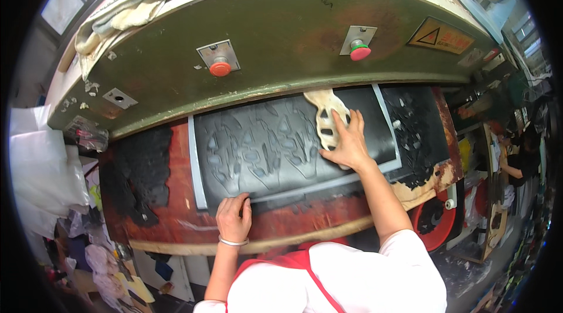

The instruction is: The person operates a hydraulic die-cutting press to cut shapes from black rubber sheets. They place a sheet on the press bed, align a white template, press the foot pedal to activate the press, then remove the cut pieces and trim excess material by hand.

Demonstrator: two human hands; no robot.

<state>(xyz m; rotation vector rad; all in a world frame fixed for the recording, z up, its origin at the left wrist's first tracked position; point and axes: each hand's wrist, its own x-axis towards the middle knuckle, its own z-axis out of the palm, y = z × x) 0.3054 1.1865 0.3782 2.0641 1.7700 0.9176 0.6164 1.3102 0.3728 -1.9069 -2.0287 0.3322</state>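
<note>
- One cream cutting die (pixel 325 123), pierced with slots, lies on the right part of a black sheet (pixel 381 137); its long axis runs from the far edge toward the person, far end leaning left.
- The right hand (pixel 347 140) is the nearer one and lies over the die, chiefly its right side and near half. We find its fingers spread and its thumb at the die's left edge; we cannot tell whether it grips or merely rests.
- The left hand (pixel 233 216) stands well apart, left of the die, at the sheet's near edge. We note curled fingers with a gap beside the thumb; we cannot tell whether it pinches the sheet.
- Several curved outlines mark the sheet left of the die. Pale strips (pixel 196 163) border it.
- Under it we record a red-brown board (pixel 180 187), with black offcuts (pixel 141 166) at left and more at right.
- Beyond stands a green press beam (pixel 287 31).
- Low at right we see a red round tub (pixel 447 232), apparently holding dark scraps.
</note>
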